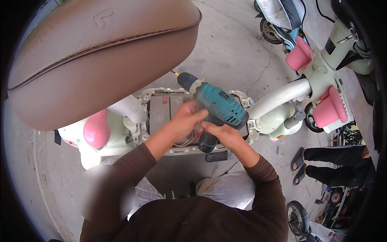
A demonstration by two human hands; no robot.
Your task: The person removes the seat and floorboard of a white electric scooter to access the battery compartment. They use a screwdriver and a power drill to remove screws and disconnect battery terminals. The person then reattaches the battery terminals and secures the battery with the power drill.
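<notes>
A teal and black cordless drill (221, 103) is held in front of me over the middle of a pale green scooter frame (173, 151). My right hand (227, 136) grips it round its black handle, with the thumb across the top of the grip. My left hand (187, 120) is closed against the drill's side near the trigger, its fingertips partly hidden. The chuck (186, 80) points to the upper left, and a thin bit (174, 73) ends near the lower edge of the brown seat (109, 72). A reddish wire (187, 143) hangs below my left hand.
Under the drill lies a grey battery-like box (160, 115) inside the frame. A pink rounded pad (97, 131) sits at left. Pink cups (331, 109) and a white curved tube (280, 98) are at right. A person in black trousers (334, 171) stands nearby; another scooter (282, 28) is beyond.
</notes>
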